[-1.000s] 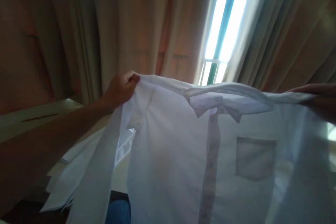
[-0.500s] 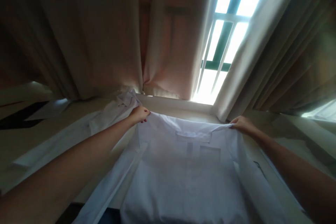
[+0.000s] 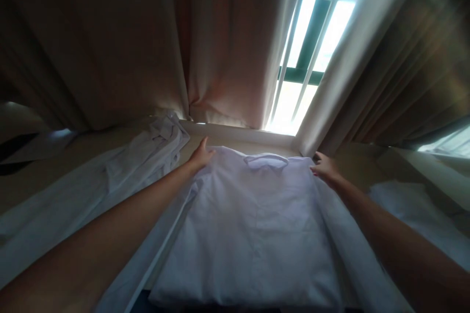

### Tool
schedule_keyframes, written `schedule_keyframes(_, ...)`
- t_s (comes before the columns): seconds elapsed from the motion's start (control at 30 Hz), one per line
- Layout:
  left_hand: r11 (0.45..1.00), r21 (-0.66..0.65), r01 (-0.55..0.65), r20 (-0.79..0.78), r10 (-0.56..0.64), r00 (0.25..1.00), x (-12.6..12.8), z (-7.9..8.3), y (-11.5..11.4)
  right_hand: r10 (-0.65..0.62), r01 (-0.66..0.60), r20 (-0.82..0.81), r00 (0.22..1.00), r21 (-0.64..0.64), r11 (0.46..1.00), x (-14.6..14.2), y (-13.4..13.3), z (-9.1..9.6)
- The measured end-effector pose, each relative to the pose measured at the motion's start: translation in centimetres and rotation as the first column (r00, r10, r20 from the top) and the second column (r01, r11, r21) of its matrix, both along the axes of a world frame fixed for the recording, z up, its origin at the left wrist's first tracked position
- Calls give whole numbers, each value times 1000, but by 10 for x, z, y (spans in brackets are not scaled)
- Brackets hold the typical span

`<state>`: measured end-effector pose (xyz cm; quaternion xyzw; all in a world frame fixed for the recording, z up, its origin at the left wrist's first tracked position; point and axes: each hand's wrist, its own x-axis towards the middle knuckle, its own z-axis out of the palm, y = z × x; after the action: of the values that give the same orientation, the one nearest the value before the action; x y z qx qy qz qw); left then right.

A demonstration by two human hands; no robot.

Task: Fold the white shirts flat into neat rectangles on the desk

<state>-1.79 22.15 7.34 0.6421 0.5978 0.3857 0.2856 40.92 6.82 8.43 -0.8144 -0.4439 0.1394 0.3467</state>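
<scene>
From the left hand (image 3: pixel 200 157) and right hand (image 3: pixel 326 168), fingers spread loose at its shoulders, the shirt (image 3: pixel 253 225) runs lengthwise toward six o'clock.

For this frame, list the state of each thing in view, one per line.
White shirt: spread out, collar at the far end
Left hand: at one shoulder, thumb raised
Right hand: at the other shoulder, thumb spread
White clothes at left: laid lengthwise, rumpled
White cloth at right: lying down, folding unclear
Curtains: hanging, parted at the window
Window: bright, partly uncovered
</scene>
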Motion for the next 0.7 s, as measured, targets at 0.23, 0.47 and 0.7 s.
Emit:
schedule_keyframes(0.23, 846, 10, 533, -461, -469, 753, 28, -74, -163, 364, -391, 328, 872, 18, 920, -124, -114, -98)
schedule_keyframes(0.47, 859, -192, 475, -669, -469, 577, 17, -107, -241, 477, -344, 368, 798, -371, 862, -174, -163, -133)
schedule_keyframes(0.7, 898, -126, 422, -695, -384, 609, -2, -123, -272, 556, -408, 433, 709, -391, 825, -166, -191, -142)
